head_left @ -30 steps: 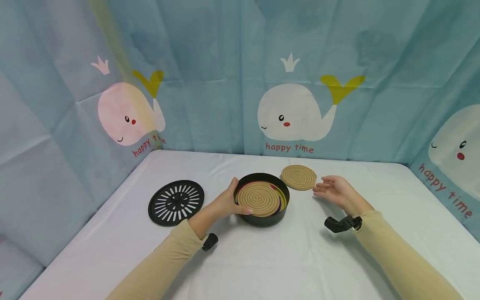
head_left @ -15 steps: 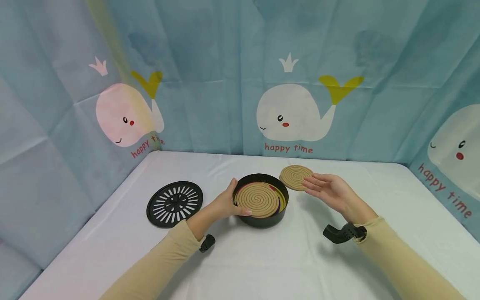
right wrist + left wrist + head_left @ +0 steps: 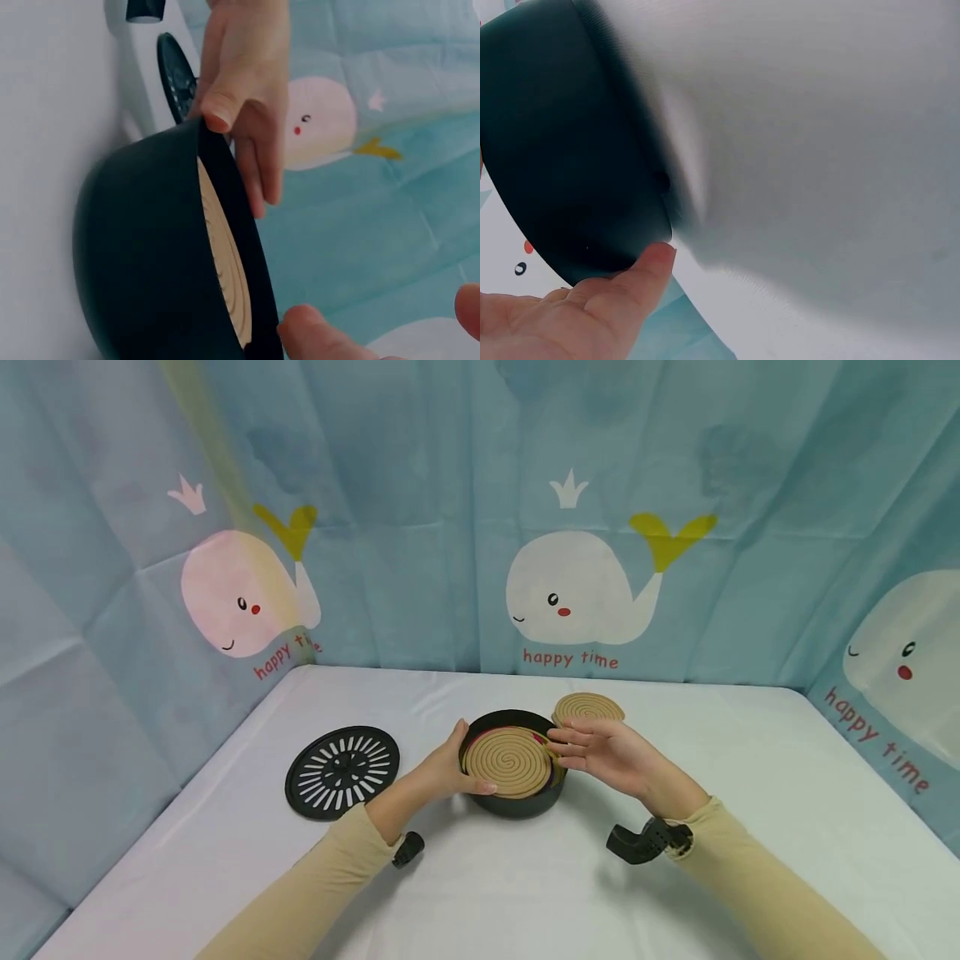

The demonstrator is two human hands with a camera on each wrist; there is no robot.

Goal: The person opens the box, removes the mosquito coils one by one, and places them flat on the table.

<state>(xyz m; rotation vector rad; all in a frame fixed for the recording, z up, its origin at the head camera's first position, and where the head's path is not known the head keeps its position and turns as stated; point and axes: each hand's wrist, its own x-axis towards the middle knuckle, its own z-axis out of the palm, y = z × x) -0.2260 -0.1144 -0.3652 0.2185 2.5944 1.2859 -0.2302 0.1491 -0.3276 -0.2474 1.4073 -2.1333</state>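
Note:
A round black tin (image 3: 513, 807) stands on the table with a tan mosquito coil (image 3: 506, 764) in it. Red, purple and yellow edging shows beside that coil. My left hand (image 3: 442, 772) grips the tin's left side, thumb at the near rim; the left wrist view shows its fingertips (image 3: 658, 256) against the outer wall. Over the tin's right rim is my right hand (image 3: 618, 756), holding nothing, its fingers extended. In the right wrist view a right fingertip (image 3: 304, 324) lies close to the rim. Partly hidden behind that hand lies a second mosquito coil (image 3: 588, 703).
Left of the tin, a black slotted disc (image 3: 343, 770) like a lid lies flat on the white-covered table (image 3: 487, 893). A blue curtain (image 3: 420, 593) printed with whales hangs behind the table and along its sides. Each wrist wears a black camera (image 3: 637, 842).
My right hand has moved left, from beside the loose coil to the right rim of the tin. The left hand keeps its grip; the view has shifted slightly.

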